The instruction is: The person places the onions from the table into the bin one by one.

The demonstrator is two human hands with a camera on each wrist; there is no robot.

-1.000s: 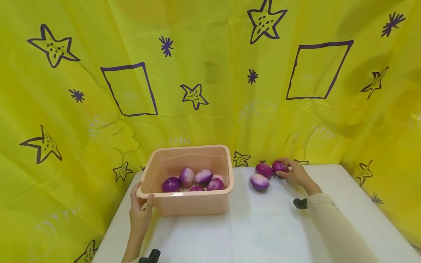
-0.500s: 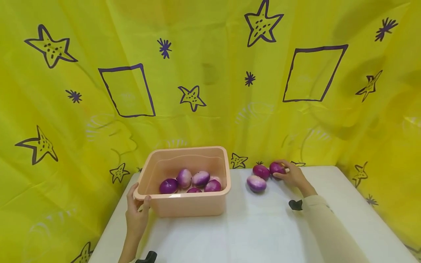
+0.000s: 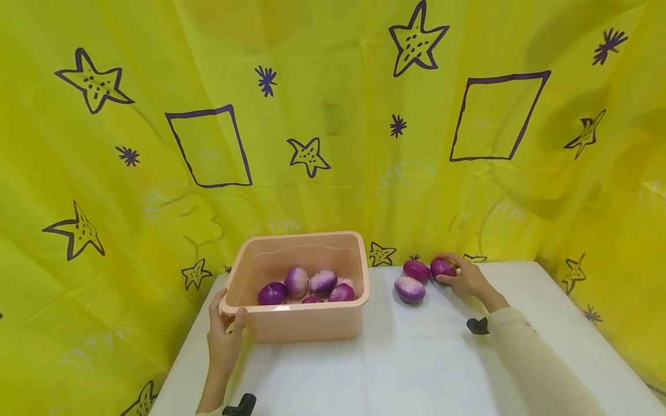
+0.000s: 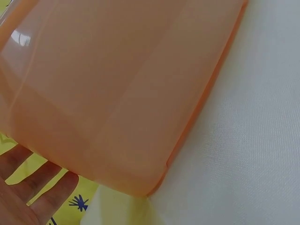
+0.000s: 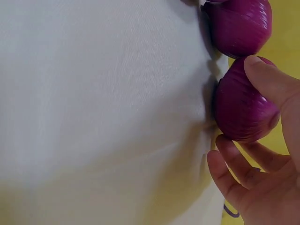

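A peach plastic tub (image 3: 302, 325) stands at the left of the white table, with several purple onions (image 3: 298, 282) inside. My left hand (image 3: 225, 344) grips its front left corner, thumb over the front rim and fingers along the outer side. In the left wrist view, the fingertips (image 4: 65, 183) show beside the tub wall (image 4: 108, 108). At the table's back edge, my right hand (image 3: 470, 281) holds a red onion (image 5: 241, 105) between thumb and fingers. Beside that onion lie another red onion (image 3: 416, 270) and a paler purple-and-white onion (image 3: 409, 289).
A yellow curtain (image 3: 343, 196) with dark stars and frames drawn on it hangs close behind the table and along both sides. The white tabletop (image 3: 416, 358) stretches in front of the tub and the onions.
The head view shifts slightly. Both hands keep their holds, and the tub and onions stay in place.
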